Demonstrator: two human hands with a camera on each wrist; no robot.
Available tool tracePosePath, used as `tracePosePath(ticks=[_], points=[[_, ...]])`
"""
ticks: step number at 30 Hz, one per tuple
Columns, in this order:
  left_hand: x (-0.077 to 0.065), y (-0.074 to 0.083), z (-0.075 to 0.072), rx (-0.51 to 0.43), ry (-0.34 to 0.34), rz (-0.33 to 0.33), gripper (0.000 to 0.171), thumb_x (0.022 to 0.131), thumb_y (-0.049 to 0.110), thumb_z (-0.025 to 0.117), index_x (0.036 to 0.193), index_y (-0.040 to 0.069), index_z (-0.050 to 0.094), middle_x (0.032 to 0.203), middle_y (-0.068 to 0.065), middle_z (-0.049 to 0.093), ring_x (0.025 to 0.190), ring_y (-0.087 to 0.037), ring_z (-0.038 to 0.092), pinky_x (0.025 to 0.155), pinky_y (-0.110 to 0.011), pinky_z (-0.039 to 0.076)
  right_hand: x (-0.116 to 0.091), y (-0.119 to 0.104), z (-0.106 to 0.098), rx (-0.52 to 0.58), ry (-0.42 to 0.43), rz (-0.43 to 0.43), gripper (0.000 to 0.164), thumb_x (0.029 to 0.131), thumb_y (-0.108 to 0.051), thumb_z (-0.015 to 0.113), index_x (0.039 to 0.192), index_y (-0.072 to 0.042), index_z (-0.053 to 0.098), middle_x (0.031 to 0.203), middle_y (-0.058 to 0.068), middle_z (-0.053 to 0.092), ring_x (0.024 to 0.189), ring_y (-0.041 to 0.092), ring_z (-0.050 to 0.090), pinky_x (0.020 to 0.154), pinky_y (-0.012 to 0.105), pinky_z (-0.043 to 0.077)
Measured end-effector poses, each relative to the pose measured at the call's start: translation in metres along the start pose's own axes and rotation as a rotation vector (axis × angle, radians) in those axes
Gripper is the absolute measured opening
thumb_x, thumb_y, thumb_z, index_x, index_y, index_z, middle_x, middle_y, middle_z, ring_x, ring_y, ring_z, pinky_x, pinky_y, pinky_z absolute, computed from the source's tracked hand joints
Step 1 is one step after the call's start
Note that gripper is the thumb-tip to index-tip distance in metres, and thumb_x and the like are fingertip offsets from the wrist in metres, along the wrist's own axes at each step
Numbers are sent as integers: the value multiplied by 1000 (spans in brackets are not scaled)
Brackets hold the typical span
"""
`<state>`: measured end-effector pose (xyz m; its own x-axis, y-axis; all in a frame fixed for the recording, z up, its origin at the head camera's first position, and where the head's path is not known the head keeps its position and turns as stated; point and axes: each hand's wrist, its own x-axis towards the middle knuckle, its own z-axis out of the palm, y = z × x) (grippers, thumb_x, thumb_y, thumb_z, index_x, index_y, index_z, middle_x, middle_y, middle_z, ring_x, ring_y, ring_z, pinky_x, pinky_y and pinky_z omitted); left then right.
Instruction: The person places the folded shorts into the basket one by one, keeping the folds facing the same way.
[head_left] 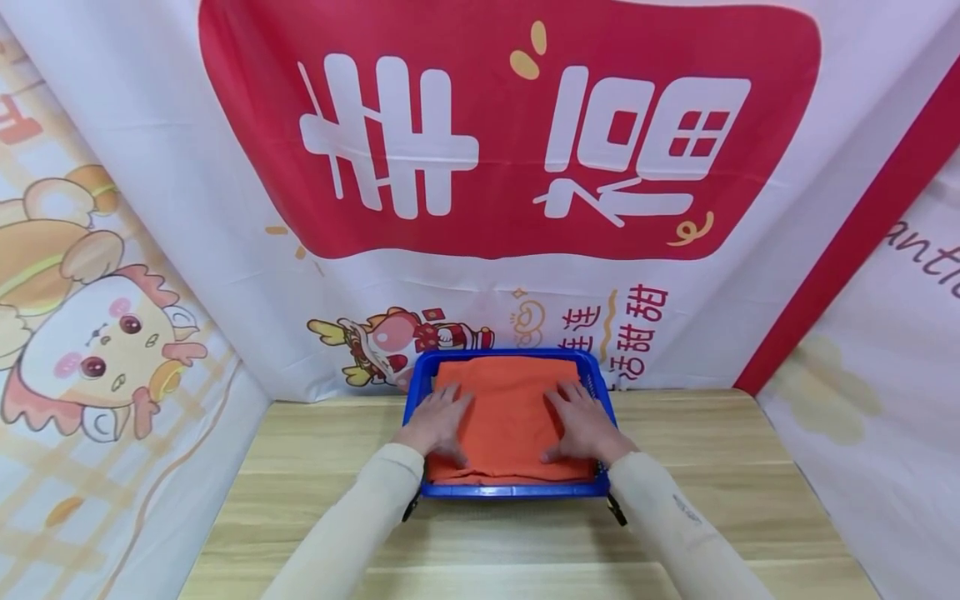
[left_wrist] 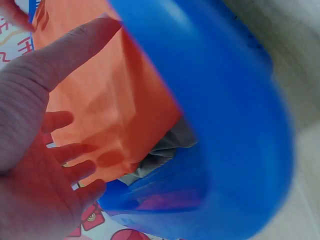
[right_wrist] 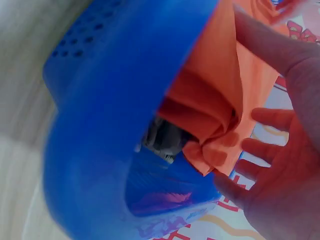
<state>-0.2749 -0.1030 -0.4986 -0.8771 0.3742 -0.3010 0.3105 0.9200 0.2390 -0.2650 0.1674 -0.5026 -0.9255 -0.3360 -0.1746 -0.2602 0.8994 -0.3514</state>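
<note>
A folded orange cloth (head_left: 512,417) lies across the top of a blue plastic basket (head_left: 517,492), nearly filling it. My left hand (head_left: 441,421) is over the cloth's left side, fingers spread and pointing away from me. On the opposite side my right hand (head_left: 583,425) is spread the same way, its thumb toward the middle. In the left wrist view, dark grey fabric (left_wrist: 172,142) shows under the orange cloth. A dark item (right_wrist: 167,137) also peeks out below a folded corner in the right wrist view. Neither hand has its fingers curled round anything.
The basket stands on a light wood table (head_left: 315,483), against a white printed cloth backdrop (head_left: 495,283) with a large red panel. Printed cloth walls (head_left: 112,333) close off the left and right sides. Dark clips or handles (head_left: 617,510) stick out at the basket's near corners.
</note>
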Motion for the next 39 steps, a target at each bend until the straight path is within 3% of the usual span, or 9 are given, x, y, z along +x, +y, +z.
tracePosePath(ticks=[3, 7, 17, 25, 31, 35, 39], points=[[6, 1, -1, 32, 12, 18, 124, 65, 48, 94, 162, 14, 26, 167, -19, 16, 151, -41, 16, 121, -56, 17, 5, 4, 0, -21, -38, -31, 117, 69, -49, 92, 160, -10, 30, 166, 21, 15, 152, 46, 7, 117, 67, 15], [13, 3, -2, 49, -26, 4, 128, 63, 53, 94, 163, 18, 22, 168, -18, 11, 152, -41, 13, 121, -57, 15, 9, 6, 1, -15, -109, -52, 123, 68, -49, 92, 162, -12, 23, 168, 22, 8, 152, 46, 1, 120, 63, 9], [21, 0, 3, 115, -115, -33, 137, 55, 63, 93, 164, 19, 20, 169, -16, 10, 153, -40, 9, 122, -57, 12, 16, 11, 12, -3, -168, -30, 126, 68, -53, 91, 164, -19, 17, 169, 15, 3, 153, 42, 1, 121, 60, 7], [24, 1, 6, 125, -111, -19, 137, 56, 61, 93, 163, 16, 20, 168, -18, 10, 153, -41, 10, 122, -57, 14, 19, 17, 17, -19, -164, -28, 126, 68, -58, 89, 164, -19, 17, 169, 16, 4, 153, 42, 4, 122, 59, 9], [16, 6, 1, 83, -88, -34, 127, 61, 55, 94, 161, 15, 27, 166, -18, 20, 151, -41, 17, 121, -57, 18, 6, 10, 3, -35, -130, -35, 117, 72, -57, 87, 161, -11, 26, 166, 21, 16, 152, 44, 10, 121, 60, 11], [8, 8, 0, 81, -101, -46, 115, 69, 50, 92, 159, 11, 32, 164, -17, 26, 151, -38, 20, 121, -54, 19, -8, 2, -5, -50, -139, -58, 104, 81, -46, 84, 159, -5, 30, 165, 22, 21, 152, 43, 14, 121, 57, 15], [3, 10, 4, 97, -134, -40, 103, 79, 47, 86, 158, 8, 33, 163, -17, 28, 151, -37, 20, 121, -53, 22, -18, -2, 0, -83, -177, -84, 89, 92, -38, 75, 158, -1, 29, 166, 22, 19, 152, 41, 13, 121, 54, 18]])
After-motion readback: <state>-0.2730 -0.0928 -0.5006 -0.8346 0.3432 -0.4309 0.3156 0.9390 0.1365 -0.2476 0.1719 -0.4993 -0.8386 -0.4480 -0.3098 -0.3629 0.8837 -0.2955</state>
